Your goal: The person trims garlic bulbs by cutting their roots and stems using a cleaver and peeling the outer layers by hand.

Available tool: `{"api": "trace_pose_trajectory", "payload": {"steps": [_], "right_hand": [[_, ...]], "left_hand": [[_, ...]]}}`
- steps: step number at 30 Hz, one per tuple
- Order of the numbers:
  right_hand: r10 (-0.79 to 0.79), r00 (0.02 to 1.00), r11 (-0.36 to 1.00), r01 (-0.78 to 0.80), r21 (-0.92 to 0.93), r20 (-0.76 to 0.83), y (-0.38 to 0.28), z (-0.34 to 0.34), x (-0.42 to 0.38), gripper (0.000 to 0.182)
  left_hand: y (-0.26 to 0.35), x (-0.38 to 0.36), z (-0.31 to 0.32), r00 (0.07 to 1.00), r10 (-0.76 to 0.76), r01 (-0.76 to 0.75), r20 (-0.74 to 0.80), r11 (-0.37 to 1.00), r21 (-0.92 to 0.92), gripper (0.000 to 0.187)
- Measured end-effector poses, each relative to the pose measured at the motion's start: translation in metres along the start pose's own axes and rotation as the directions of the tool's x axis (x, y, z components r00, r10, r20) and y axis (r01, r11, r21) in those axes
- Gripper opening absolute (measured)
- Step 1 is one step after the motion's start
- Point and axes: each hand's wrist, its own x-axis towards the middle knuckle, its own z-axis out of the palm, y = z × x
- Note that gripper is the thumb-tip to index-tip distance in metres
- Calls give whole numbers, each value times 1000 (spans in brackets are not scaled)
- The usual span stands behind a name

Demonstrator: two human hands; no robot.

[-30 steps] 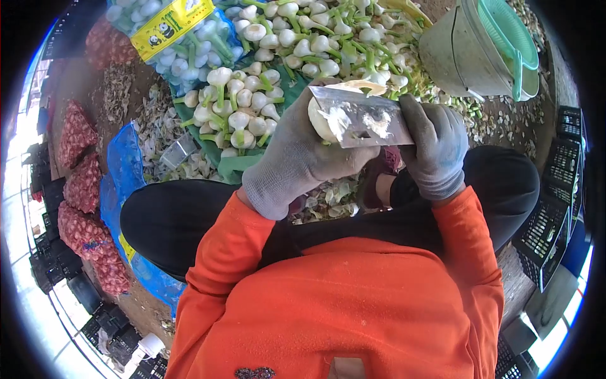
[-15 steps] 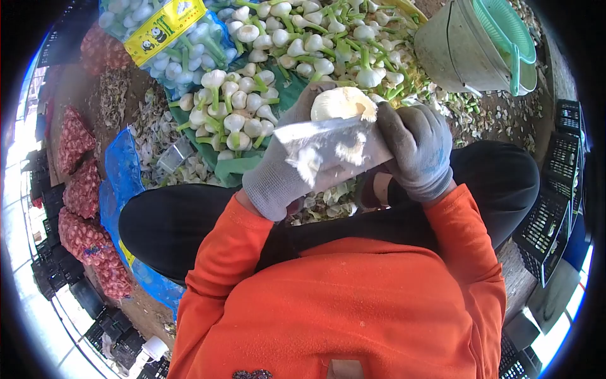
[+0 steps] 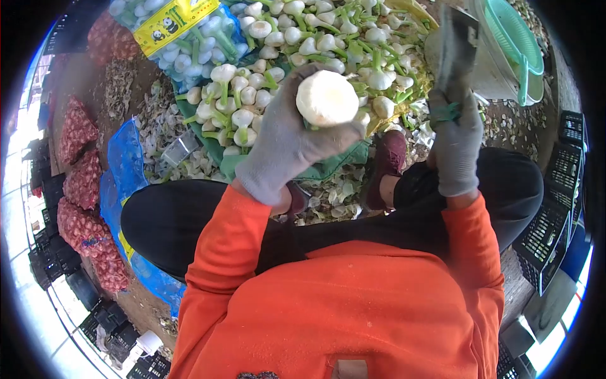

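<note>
In my gloved left hand (image 3: 287,136) sits a garlic bulb (image 3: 327,98), its pale round cut face turned up toward me. My gloved right hand (image 3: 456,139) grips a cleaver (image 3: 457,50) by its handle, which has a green wrap. The broad blade points up and away, apart from the bulb and in front of the bucket. Beyond my left hand lies a group of garlic bulbs (image 3: 242,118) with short green stems, on a green sheet (image 3: 341,158). A larger heap of stemmed garlic (image 3: 328,43) spreads behind it.
A bucket (image 3: 499,69) with a green plastic basket (image 3: 512,31) stands at far right. A printed net bag of garlic (image 3: 183,38) is at upper left. Red net sacks (image 3: 82,224) line the left side; black crates (image 3: 546,221) stand right. Peelings (image 3: 334,199) litter the ground.
The cleaver has moved off the bulb, up and to the right, with my right hand. The shavings on its blade are no longer seen. My left hand has turned the bulb's cut face up.
</note>
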Motion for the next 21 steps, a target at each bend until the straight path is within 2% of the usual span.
{"api": "trace_pose_trajectory", "payload": {"steps": [1,2,4,6,8,10,13,16,17,20,21], "right_hand": [[312,948,898,-316,305,64,-12,-2,0,20],[456,878,815,-477,330,143,-24,-8,1,17],[432,875,750,-483,452,219,-6,-12,2,17],[426,865,774,-500,389,265,-3,-20,2,21],[432,856,766,-515,386,284,-6,-21,2,23],[452,847,757,-531,382,281,-6,-22,1,23],[470,827,732,-560,388,308,-7,-19,2,24],[458,816,731,-572,373,352,0,-19,5,26],[469,811,711,-581,395,349,-1,-18,5,26],[467,807,686,-589,428,361,-3,-15,7,28],[460,807,682,-589,433,370,-4,-14,8,28]], "left_hand": [[-11,6,-13,994,106,-98,-19,963,250,81],[-21,10,-20,980,188,-160,-73,945,285,76],[-39,16,-45,967,117,-15,-226,912,411,72],[-54,23,-76,919,60,157,-389,851,501,71],[-84,33,-125,820,34,345,-571,767,541,74],[-90,40,-153,703,-13,433,-711,801,413,71],[-116,47,-202,608,-198,460,-769,877,138,78],[-123,53,-210,475,-125,660,-871,705,258,78],[-134,56,-212,394,47,781,-918,510,361,73],[-118,63,-152,720,344,529,-603,291,797,66],[-132,69,-137,866,286,332,-411,287,898,65]]}}
